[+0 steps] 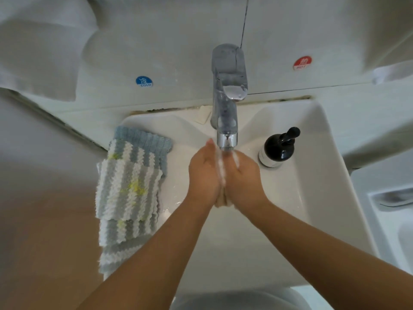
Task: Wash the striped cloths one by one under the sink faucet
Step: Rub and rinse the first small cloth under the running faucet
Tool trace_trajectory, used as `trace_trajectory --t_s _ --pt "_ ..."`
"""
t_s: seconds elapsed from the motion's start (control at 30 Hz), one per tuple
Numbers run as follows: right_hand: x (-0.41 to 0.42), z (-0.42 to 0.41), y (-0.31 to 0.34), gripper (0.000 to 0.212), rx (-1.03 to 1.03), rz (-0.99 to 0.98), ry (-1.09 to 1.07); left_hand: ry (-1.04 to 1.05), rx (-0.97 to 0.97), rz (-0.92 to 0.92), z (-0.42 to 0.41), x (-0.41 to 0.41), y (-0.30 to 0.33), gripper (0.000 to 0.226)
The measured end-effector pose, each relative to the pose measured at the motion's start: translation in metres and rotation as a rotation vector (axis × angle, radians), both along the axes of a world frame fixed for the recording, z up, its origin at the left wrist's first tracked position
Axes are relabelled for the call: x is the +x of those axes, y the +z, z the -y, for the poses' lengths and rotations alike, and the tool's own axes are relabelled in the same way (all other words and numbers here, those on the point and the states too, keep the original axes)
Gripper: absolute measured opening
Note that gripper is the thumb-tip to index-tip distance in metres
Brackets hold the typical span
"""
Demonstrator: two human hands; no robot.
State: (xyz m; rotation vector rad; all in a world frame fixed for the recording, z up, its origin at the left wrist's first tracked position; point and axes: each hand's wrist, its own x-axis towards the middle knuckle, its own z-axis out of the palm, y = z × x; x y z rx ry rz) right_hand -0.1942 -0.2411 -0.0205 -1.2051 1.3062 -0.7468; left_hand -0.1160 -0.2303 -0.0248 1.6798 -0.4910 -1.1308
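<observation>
Several grey-and-white striped cloths (128, 189) lie stacked over the sink's left rim, some with yellow stains, and hang down its outer side. The chrome faucet (226, 113) runs a stream of water onto my hands. My left hand (202, 175) and my right hand (243, 175) are pressed palm to palm under the spout, fingers straight and pointing away from me. Water runs down between them. A small tan bulge shows at the heels of my hands; I cannot tell if it is a thing or skin. Neither hand touches the cloths.
The white sink (317, 180) fills the middle. A black pump bottle (277, 149) stands on its right rim, close to my right hand. Blue cold (144, 81) and red hot (302, 63) stickers mark the wall. A white fixture (393, 211) sits at the right.
</observation>
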Motion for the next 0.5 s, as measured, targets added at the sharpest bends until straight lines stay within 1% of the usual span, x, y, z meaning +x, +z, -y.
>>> trace_trajectory --t_s 0.03,0.07,0.1,0.13,0.2,0.23,0.27,0.33,0.37,0.4,0.47,0.5 --pt "-0.001 0.011 -0.004 0.043 0.026 -0.003 -0.054 -0.065 -0.007 0.036 -0.005 -0.007 -0.002 0.038" --pt "-0.002 0.018 -0.006 0.043 0.035 -0.024 -0.067 -0.111 -0.008 0.037 -0.009 -0.011 -0.003 0.036" --pt "-0.003 0.018 -0.007 0.043 0.014 -0.042 -0.044 -0.110 0.001 0.019 -0.009 -0.011 -0.004 0.036" --pt "-0.004 0.011 -0.005 0.043 -0.018 -0.048 -0.007 -0.067 0.007 0.016 -0.006 -0.007 -0.005 0.038" --pt "-0.004 -0.010 0.002 0.044 -0.056 -0.022 0.090 0.046 -0.014 0.070 0.002 0.004 -0.007 0.045" --pt "-0.004 -0.015 0.004 0.045 -0.066 -0.001 0.110 0.058 -0.027 0.078 0.003 0.005 -0.010 0.047" --pt "-0.003 -0.012 0.005 0.044 -0.074 0.001 0.086 0.036 -0.014 0.075 0.000 0.002 -0.015 0.047" --pt "-0.002 0.009 0.000 0.043 -0.060 -0.058 -0.016 -0.045 0.022 -0.025 -0.010 -0.013 -0.019 0.044" --pt "-0.002 0.017 -0.002 0.043 -0.055 -0.092 -0.019 -0.077 0.028 -0.057 -0.014 -0.017 -0.021 0.043" --pt "-0.003 0.018 -0.004 0.043 -0.065 -0.099 -0.003 -0.093 0.025 -0.045 -0.014 -0.016 -0.024 0.041" --pt "-0.002 0.000 -0.002 0.044 -0.108 -0.034 0.081 -0.013 -0.015 0.054 -0.007 -0.003 -0.020 0.039" --pt "-0.001 -0.011 0.001 0.045 -0.133 -0.016 0.131 0.038 -0.036 0.042 -0.004 0.003 -0.017 0.042"
